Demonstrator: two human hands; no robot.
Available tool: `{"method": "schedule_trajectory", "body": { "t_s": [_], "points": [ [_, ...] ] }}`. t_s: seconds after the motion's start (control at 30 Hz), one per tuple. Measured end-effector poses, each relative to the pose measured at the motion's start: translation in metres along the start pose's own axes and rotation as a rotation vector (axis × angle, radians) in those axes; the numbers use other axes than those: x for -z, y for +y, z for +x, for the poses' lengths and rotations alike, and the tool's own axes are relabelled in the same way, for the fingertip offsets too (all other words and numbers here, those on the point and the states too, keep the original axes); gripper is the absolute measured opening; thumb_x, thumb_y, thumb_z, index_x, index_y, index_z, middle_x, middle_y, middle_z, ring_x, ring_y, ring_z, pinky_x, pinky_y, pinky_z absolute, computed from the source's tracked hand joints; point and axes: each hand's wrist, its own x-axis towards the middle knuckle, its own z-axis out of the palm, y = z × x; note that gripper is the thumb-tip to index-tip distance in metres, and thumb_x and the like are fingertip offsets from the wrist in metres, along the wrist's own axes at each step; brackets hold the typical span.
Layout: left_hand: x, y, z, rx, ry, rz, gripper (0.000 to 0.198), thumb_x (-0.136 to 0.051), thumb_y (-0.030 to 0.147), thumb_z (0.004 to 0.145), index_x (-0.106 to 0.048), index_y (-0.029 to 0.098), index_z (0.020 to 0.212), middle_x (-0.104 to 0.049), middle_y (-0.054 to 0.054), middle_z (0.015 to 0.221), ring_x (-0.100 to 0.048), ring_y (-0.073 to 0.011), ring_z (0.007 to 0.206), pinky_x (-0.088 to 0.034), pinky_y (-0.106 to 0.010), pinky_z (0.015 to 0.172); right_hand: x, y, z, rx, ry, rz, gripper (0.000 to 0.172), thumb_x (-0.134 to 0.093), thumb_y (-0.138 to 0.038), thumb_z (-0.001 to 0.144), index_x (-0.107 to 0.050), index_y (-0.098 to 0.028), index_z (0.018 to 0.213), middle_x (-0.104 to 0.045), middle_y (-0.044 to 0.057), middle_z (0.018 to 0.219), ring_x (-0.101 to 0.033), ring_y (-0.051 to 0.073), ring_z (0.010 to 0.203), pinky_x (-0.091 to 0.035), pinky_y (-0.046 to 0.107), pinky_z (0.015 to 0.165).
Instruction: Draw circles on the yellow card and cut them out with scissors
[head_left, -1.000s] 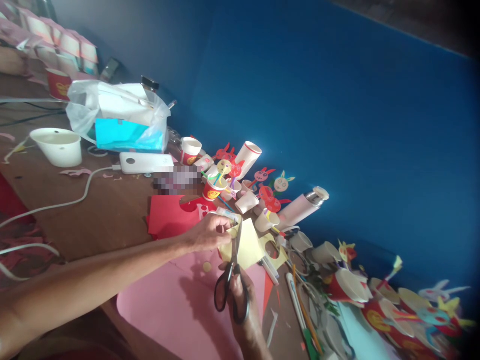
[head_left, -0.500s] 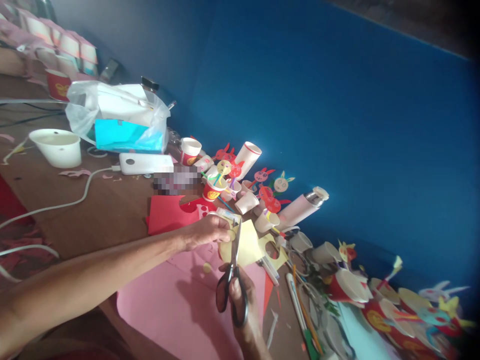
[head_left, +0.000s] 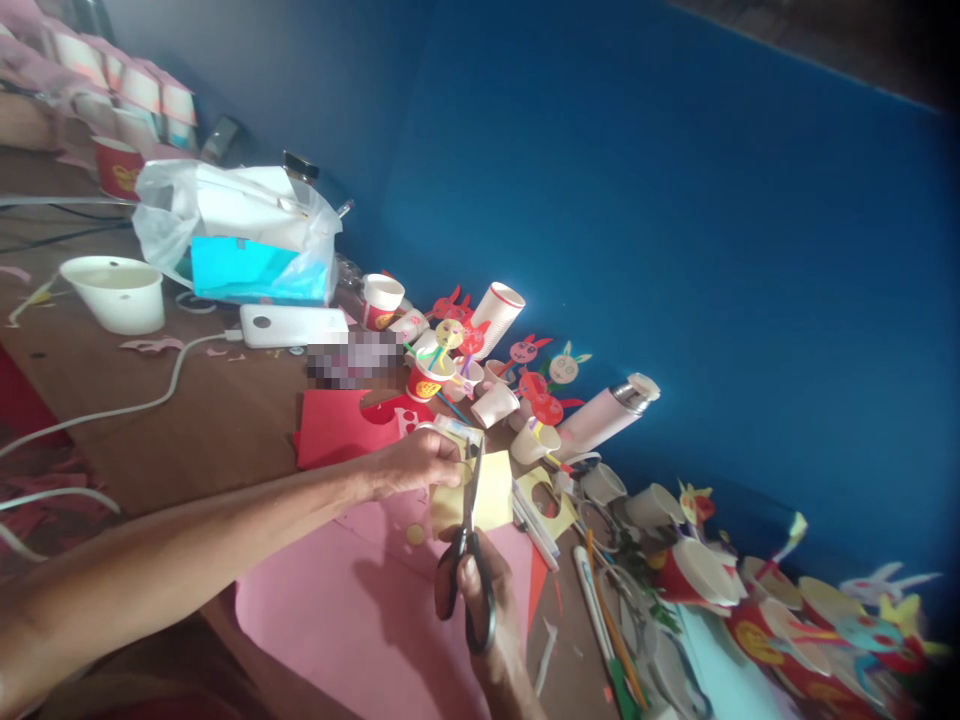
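Observation:
My left hand [head_left: 429,464] pinches the left side of a pale yellow sheet of paper [head_left: 493,498]. Black-handled scissors [head_left: 472,513] are gripped in my right hand [head_left: 487,590], thumb and fingers in the loops. Their blades point away from me, slightly apart, across the yellow paper close to my left fingertips. Beneath both hands spreads a large pink sheet [head_left: 352,610], with a small yellow disc [head_left: 415,534] lying on it. Red paper [head_left: 346,428] with a rounded cut-out lies beyond my left wrist.
Paper cups with rabbit-faced cutouts [head_left: 564,365] crowd along the blue wall. A pink thermos [head_left: 604,415] leans among them. Pens [head_left: 536,528] and a yellow offcut with a round hole [head_left: 547,500] lie at the right. A white power bank [head_left: 294,327] with its cable sits left.
The yellow paper has turned and shifted a little left between the blades. The scissor handles have come closer together. My left hand stays nearly in place.

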Motion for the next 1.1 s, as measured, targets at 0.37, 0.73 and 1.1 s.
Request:
{"method": "schedule_trajectory", "body": {
  "t_s": [0.37,0.73,1.1],
  "points": [
    [0.000,0.015,-0.006,0.047,-0.028,-0.004,0.016,-0.060,0.025,0.061,-0.048,0.016,0.055,-0.038,0.004,0.054,-0.033,-0.0095,0.053,-0.020,-0.025,0.050,-0.002,-0.002,-0.001,0.009,0.027,-0.009,0.051,-0.049,-0.063,0.078,-0.060,-0.015,0.090,-0.047,-0.004,0.045,-0.041,0.010,0.039,-0.035,0.022,0.039],
    [-0.001,0.020,-0.007,0.079,-0.041,-0.025,0.015,-0.059,0.024,0.058,-0.048,0.015,0.054,-0.040,0.003,0.054,-0.035,-0.0102,0.054,-0.024,-0.025,0.051,0.001,0.001,-0.001,0.004,-0.003,0.012,0.049,-0.051,-0.061,0.079,-0.061,-0.014,0.092,-0.047,-0.004,0.046,-0.040,0.009,0.040,-0.033,0.021,0.039],
    [0.001,0.018,-0.007,0.074,-0.041,0.000,0.016,-0.058,0.024,0.059,-0.046,0.016,0.052,-0.038,0.003,0.052,-0.034,-0.0102,0.054,-0.022,-0.025,0.051,0.002,0.002,0.000,-0.003,-0.024,0.006,0.046,-0.052,-0.059,0.079,-0.058,-0.015,0.091,-0.048,-0.005,0.046,-0.041,0.010,0.039,-0.033,0.022,0.039]
  ]
}}
